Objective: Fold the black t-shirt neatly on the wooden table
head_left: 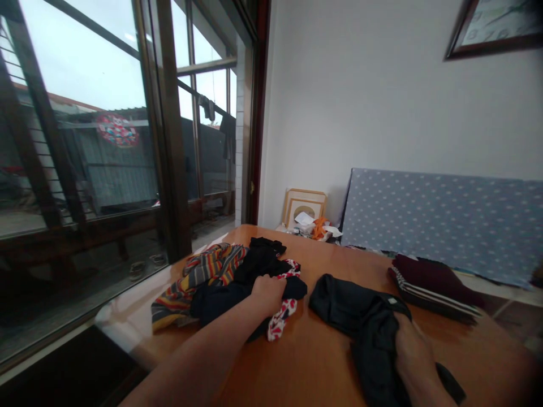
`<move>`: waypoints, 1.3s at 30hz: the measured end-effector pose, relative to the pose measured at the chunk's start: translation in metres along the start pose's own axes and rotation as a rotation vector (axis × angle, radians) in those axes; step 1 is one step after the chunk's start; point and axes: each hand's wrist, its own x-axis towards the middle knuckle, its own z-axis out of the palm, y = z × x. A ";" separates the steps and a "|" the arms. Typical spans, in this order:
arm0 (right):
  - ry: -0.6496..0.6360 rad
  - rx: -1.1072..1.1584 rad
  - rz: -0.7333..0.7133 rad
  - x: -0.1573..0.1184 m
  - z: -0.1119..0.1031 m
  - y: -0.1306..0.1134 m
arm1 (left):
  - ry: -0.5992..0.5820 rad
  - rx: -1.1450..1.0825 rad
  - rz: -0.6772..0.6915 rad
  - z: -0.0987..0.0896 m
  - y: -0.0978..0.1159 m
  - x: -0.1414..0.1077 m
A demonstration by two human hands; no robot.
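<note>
My left hand (268,294) is closed on a dark navy cloth (220,299) at the right side of a loose pile. A striped garment (212,263) in yellow, red and grey lies in that pile, with a black garment (261,257) behind my hand. A red-and-white patterned cloth (282,319) pokes out beside my fingers. On the right, my right hand (413,347) grips a black garment (352,305) with a small pale label at its upper edge. That garment lies bunched on the table, and my right fingertips are partly hidden behind its folds.
A folded stack of clothes (432,285), maroon on top, sits at the table's right. The wooden table (314,362) reaches toward a wall, with a star-patterned blue-grey cloth (441,220) behind. Frames and crumpled items (311,220) stand at the far edge. Glass doors (97,141) line the left.
</note>
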 end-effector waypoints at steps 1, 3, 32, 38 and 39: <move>-0.003 0.015 0.019 0.002 0.001 0.002 | 0.031 0.004 -0.014 -0.004 -0.004 0.004; 0.007 0.031 0.048 0.007 0.002 0.004 | 0.112 -0.002 -0.066 -0.018 -0.018 0.014; -0.014 -0.137 -0.012 0.024 0.003 0.016 | 0.217 -0.073 -0.550 -0.002 -0.200 0.090; -0.038 -0.019 0.007 0.015 0.007 0.011 | 0.398 0.023 -0.427 -0.015 -0.167 0.076; -0.042 -0.012 0.006 0.015 0.007 0.011 | 0.446 0.031 -0.394 -0.019 -0.155 0.073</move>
